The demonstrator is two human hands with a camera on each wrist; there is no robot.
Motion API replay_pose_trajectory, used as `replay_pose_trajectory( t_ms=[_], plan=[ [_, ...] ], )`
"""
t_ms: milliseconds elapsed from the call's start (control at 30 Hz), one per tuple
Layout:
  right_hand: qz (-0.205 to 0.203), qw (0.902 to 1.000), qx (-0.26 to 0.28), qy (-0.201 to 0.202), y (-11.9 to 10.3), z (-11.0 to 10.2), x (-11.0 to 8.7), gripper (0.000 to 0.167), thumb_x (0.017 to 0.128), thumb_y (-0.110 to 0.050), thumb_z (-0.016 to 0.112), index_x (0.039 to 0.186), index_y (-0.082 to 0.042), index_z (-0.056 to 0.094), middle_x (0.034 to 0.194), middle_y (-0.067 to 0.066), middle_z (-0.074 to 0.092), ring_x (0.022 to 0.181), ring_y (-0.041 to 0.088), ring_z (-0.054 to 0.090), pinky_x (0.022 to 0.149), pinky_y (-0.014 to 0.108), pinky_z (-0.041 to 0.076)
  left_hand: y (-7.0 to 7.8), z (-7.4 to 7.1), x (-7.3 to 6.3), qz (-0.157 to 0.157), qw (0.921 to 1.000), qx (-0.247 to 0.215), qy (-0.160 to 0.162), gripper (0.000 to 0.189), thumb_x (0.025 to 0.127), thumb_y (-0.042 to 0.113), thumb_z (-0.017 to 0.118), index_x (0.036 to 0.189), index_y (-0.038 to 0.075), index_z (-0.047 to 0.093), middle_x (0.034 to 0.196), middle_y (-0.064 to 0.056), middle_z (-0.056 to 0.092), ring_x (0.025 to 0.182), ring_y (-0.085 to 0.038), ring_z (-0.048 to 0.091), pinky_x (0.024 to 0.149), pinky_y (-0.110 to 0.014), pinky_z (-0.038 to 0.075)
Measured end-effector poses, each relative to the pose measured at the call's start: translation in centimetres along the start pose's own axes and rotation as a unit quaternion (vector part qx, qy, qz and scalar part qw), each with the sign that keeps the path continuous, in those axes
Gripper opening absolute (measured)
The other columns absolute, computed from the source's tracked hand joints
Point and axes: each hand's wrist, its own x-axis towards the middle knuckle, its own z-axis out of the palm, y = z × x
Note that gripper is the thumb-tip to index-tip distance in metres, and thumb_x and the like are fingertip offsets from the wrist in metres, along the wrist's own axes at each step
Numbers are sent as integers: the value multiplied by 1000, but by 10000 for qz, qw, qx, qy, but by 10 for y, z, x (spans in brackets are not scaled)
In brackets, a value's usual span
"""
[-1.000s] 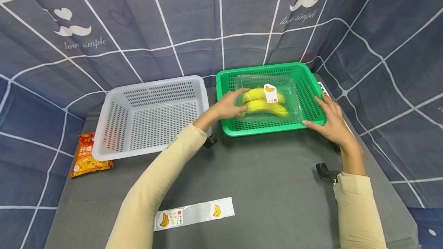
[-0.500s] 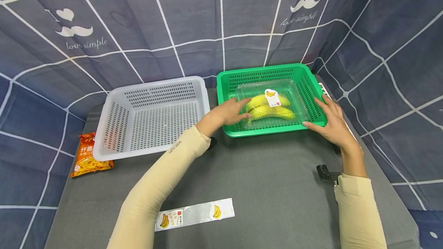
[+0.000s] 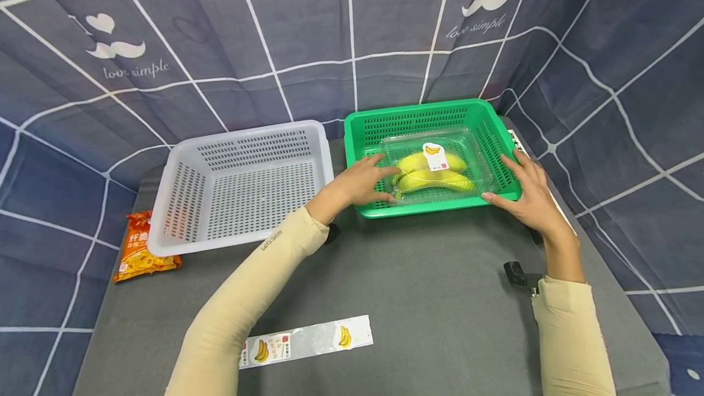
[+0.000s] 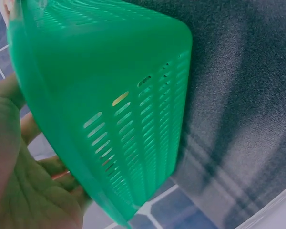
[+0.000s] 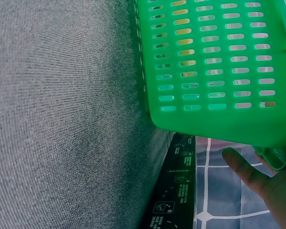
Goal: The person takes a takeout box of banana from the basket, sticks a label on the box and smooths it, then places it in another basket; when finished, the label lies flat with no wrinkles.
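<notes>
A clear plastic clamshell box point(image 3: 480, 164) with yellow bananas point(image 3: 434, 182) inside lies in a green basket point(image 3: 429, 208). A white label point(image 3: 436, 157) with a banana picture is stuck on its lid. My left hand point(image 3: 360, 183) reaches over the basket's left rim, fingers spread at the box's left edge. The left wrist view has that hand point(image 4: 33, 191) beside the rim, its fingertips hidden behind the green wall. Over at the opposite end, my right hand point(image 3: 529, 200) rests at the basket's right rim, thumb and fingers apart; its thumb points past the corner in the right wrist view.
Left of the green basket stands a grey-white basket point(image 3: 242, 240), with an orange snack bag point(image 3: 144, 254) by its left side. A strip of banana labels point(image 3: 313, 340) lies near the front. A dark printed box point(image 5: 174, 191) sits beside the green basket's right end.
The banana box has shifted forward and slightly right inside the green basket. My left hand followed it partway, then drew back left off its edge. The right hand stays nearly still.
</notes>
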Motion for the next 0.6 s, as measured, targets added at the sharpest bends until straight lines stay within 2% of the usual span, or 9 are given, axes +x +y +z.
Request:
replay_pose_trajectory(
  t_ms=[67, 133, 233, 300, 467, 600],
  plan=[
    [-9, 10000, 15, -15, 0, 0, 0, 90, 80, -30, 80, 154, -14, 32, 165, 8, 10, 149, 41, 1, 107, 75, 10, -1, 0, 0, -59, 9999, -53, 77, 64, 90, 44, 67, 146, 20, 47, 155, -20, 33, 145, -33, 30, 120, -46, 23],
    [-11, 10000, 27, -38, -1, 1, 0, 90, 80, -31, 80, 154, -14, 32, 165, 9, 10, 149, 40, 0, 107, 75, 9, -1, 0, 0, -142, 9997, -110, 150, 61, 90, 41, 68, 144, 17, 51, 150, -18, 40, 139, -32, 39, 116, -45, 31],
    [-11, 10000, 20, -68, -2, 1, -1, 90, 80, -32, 79, 154, -15, 31, 165, 10, 10, 150, 40, -2, 107, 76, 9, -1, 0, -1, -272, 9992, -141, 238, 58, 90, 38, 70, 141, 17, 55, 141, -15, 49, 126, -29, 48, 104, -42, 43],
    [-3, 10000, -6, -79, -3, 1, 0, 89, 81, -32, 79, 154, -16, 31, 165, 9, 9, 150, 40, -2, 107, 76, 9, -1, 1, -1, -333, 9988, -183, 308, 57, 89, 38, 72, 139, 17, 57, 134, -13, 53, 119, -27, 51, 96, -40, 47],
    [3, 10000, -48, -62, -4, 0, 0, 89, 81, -32, 79, 154, -15, 32, 165, 9, 9, 149, 42, -1, 107, 76, 9, 0, 0, 0, -429, 9975, -300, 466, 56, 87, 40, 73, 137, 17, 59, 129, -10, 56, 116, -24, 53, 91, -39, 49],
    [16, 9999, -51, -88, -5, -1, -2, 90, 81, -33, 79, 154, -14, 31, 165, 10, 8, 149, 42, -1, 107, 76, 9, 2, -2, 1, -460, 9973, -336, 465, 57, 87, 39, 74, 137, 16, 59, 128, -10, 56, 113, -24, 53, 91, -37, 48]
  ],
)
